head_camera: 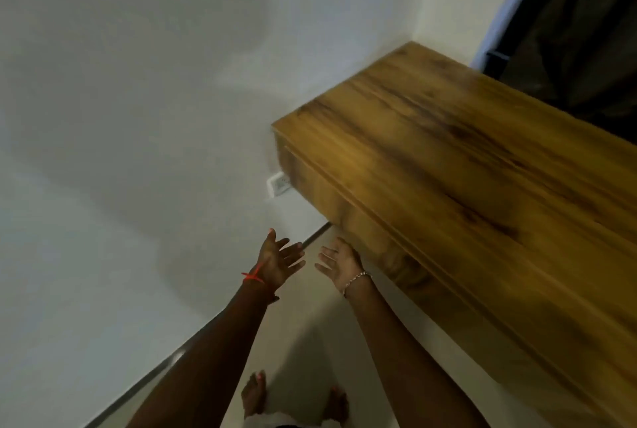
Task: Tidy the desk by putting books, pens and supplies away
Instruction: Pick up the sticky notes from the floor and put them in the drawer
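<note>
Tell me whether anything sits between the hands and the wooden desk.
Nothing visible does. The left hand and right hand are open and empty, held out in front of the wooden desk, with only bare floor and wall around them. No books or pens show.

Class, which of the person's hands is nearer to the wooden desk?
Right. The right hand is open beside the wooden desk's front panel; the left hand, also open, is farther out toward the wall.
</note>
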The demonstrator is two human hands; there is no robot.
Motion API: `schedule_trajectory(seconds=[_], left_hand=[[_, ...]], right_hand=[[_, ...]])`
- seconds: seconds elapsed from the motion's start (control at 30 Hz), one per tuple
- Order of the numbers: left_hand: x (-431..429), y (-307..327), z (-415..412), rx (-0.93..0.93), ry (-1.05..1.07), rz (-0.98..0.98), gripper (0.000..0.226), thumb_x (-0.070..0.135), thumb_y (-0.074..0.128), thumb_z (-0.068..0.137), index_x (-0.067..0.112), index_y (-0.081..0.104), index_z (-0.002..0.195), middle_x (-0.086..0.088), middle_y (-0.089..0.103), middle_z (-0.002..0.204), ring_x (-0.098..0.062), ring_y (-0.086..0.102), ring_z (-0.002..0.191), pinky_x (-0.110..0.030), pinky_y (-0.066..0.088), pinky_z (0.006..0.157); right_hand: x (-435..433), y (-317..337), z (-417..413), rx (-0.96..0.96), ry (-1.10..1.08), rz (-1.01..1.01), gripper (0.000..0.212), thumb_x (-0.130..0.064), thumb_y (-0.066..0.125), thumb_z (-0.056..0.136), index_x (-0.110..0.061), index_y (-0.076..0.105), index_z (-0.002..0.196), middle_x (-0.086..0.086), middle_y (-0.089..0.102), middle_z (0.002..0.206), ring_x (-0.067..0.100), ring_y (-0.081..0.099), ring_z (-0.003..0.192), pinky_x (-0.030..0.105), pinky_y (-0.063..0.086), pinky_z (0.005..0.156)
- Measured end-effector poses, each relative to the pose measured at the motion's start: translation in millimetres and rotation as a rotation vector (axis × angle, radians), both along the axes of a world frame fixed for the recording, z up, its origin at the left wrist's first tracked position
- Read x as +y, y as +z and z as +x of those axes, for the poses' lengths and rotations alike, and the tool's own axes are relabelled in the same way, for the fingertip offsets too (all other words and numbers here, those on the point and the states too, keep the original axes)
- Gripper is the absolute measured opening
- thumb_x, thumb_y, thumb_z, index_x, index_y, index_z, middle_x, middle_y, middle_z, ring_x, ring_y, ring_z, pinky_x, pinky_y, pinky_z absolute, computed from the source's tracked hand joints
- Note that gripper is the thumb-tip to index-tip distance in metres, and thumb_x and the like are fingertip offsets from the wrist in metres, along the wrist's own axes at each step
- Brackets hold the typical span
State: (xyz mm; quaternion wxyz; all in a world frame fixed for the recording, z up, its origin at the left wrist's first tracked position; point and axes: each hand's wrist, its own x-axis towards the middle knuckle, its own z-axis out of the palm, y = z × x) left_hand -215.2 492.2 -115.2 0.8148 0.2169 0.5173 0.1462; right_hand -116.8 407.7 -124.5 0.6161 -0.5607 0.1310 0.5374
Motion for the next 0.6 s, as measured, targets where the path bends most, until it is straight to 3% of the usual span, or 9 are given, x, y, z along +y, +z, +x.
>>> schedule_trajectory(seconds=[0.07, 0.17, 0.47, 0.6], left_hand=[[3.9, 7.0, -33.8, 0.008, 0.097, 0.009, 0.06, 0.048, 0.025, 0.099, 0.006, 0.03, 0.142, -0.018, 0.045, 0.14, -0.034, 0.045, 0.127, -0.042, 0.038, 0.096], [8.1, 16.8, -83.2, 0.007, 0.233, 0.04, 0.06, 0.047, 0.025, 0.099, 0.005, 0.031, 0.141, -0.019, 0.042, 0.143, -0.035, 0.041, 0.132, -0.043, 0.037, 0.1], [-24.1, 31.9, -251.3, 0.205, 0.397, 0.201, 0.047, 0.036, 0.039, 0.098, 0.004, 0.044, 0.132, -0.017, 0.051, 0.135, -0.03, 0.051, 0.114, -0.04, 0.041, 0.096], [-64.6, 28.1, -322.2, 0.296, 0.449, 0.218, 0.04, 0.028, 0.044, 0.096, 0.004, 0.049, 0.127, -0.016, 0.055, 0.131, -0.027, 0.052, 0.105, -0.038, 0.042, 0.091]], right_hand=[[16.4, 6.4, -20.9, -0.02, 0.112, 0.005, 0.044, -0.027, 0.036, 0.1, -0.004, 0.039, 0.137, 0.017, 0.044, 0.14, 0.03, 0.042, 0.13, 0.043, 0.038, 0.103], [37.2, 13.6, -58.3, -0.047, 0.285, 0.006, 0.045, -0.029, 0.037, 0.1, 0.0, 0.04, 0.135, 0.018, 0.042, 0.142, 0.031, 0.04, 0.132, 0.044, 0.037, 0.105], [56.2, 26.9, -211.9, -0.314, 0.769, 0.007, 0.042, -0.028, 0.045, 0.097, -0.003, 0.049, 0.13, 0.016, 0.049, 0.137, 0.031, 0.047, 0.127, 0.043, 0.042, 0.1], [30.6, 32.3, -283.1, -0.46, 0.919, 0.034, 0.039, -0.024, 0.052, 0.093, 0.004, 0.056, 0.12, 0.025, 0.053, 0.13, 0.037, 0.051, 0.12, 0.043, 0.047, 0.093]])
